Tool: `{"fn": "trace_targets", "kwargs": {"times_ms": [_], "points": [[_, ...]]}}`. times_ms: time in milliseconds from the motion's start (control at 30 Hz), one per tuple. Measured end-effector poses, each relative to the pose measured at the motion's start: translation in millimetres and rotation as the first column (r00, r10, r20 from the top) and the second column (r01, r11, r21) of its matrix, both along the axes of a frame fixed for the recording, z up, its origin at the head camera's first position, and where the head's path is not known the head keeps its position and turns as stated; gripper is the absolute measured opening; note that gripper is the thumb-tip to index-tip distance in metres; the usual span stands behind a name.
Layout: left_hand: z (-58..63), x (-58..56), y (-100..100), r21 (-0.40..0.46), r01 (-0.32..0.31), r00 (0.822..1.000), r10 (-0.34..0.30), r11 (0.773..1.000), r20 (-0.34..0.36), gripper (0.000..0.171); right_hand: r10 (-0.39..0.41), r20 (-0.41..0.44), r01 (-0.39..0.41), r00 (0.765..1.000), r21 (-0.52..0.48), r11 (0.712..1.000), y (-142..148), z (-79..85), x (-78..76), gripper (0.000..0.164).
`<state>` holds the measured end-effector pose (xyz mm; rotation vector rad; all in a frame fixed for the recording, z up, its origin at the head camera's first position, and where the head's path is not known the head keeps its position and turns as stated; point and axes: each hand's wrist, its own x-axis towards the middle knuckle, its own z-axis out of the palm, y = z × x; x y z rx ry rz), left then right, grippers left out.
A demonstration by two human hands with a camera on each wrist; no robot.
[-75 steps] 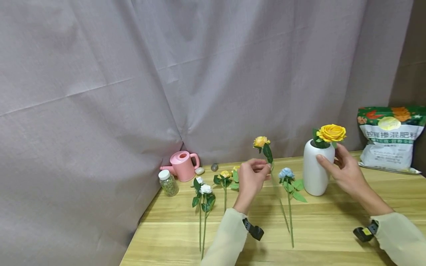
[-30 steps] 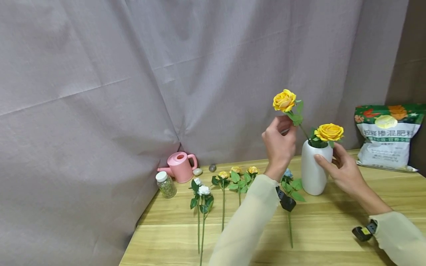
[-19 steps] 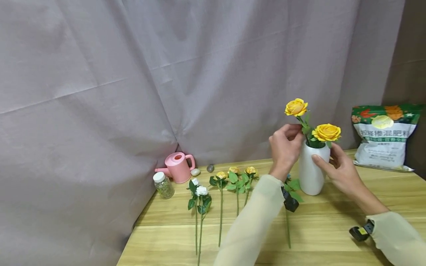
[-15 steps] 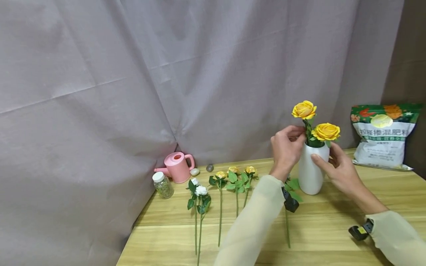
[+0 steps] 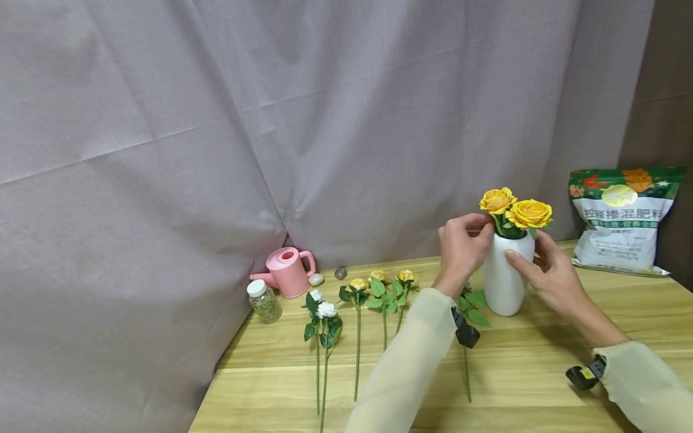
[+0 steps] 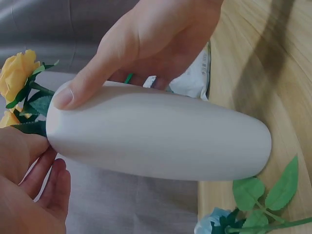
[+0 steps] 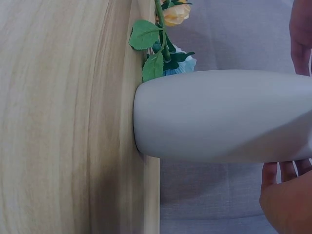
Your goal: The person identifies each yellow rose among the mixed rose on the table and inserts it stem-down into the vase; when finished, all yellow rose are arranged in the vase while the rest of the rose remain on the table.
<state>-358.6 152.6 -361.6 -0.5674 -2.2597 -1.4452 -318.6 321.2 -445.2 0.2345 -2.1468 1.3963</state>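
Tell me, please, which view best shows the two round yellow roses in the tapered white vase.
The head view: both yellow roses show clearly above the white vase. The left wrist view shows them partly, at its edge; the right wrist, not at all.

In the head view, 2 layered yellow roses [image 5: 530, 214] stand in a tapered white vase [image 5: 505, 282], right of centre on a pale wooden table [image 5: 520, 373]. Leftward lie 1 blue-flowered green stem [image 5: 477, 307], 3 yellow-flowered stems [image 5: 380, 276], then 2 white-flowered stems [image 5: 326, 310]. Left of centre, a clear cylindrical jar [image 5: 264, 305] stands before a pink watering can [image 5: 292, 276]; far right, a green-and-white bag [image 5: 619, 219].
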Motion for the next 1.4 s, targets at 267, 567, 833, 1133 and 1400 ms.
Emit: {"fn": "trace_targets", "kwargs": {"times_ms": [267,567,833,1133,1400], "points": [[-6.5,1.8,-15.6,0.066,0.074,0.997,-0.074,0.995,-0.004,0.012,-0.016,0.027,0.016,1.000,0.004,1.000,-2.4,1.4,0.9,0.067],[-18.1,11.4,-53.4,0.046,0.180,0.980,-0.175,0.983,-0.094,0.018,-0.026,0.036,0.025,0.999,0.019,0.999,-1.9,0.4,-0.1,0.067],[-40.3,6.9,-107.4,0.030,0.239,0.963,-0.232,0.971,-0.138,0.017,-0.022,0.041,0.022,0.999,0.020,1.000,-3.6,0.9,-0.7,0.067],[-70.9,1.5,-163.8,-0.030,0.135,0.991,-0.134,0.990,0.023,0.017,-0.022,0.026,0.022,0.999,0.023,0.999,-2.2,-0.3,-0.7,0.068],[-93.1,4.2,-190.4,-0.291,0.004,0.993,0.030,0.957,0.111,0.011,-0.030,0.036,0.029,0.999,0.025,0.999,-0.7,-1.1,-0.2,0.068]]}}
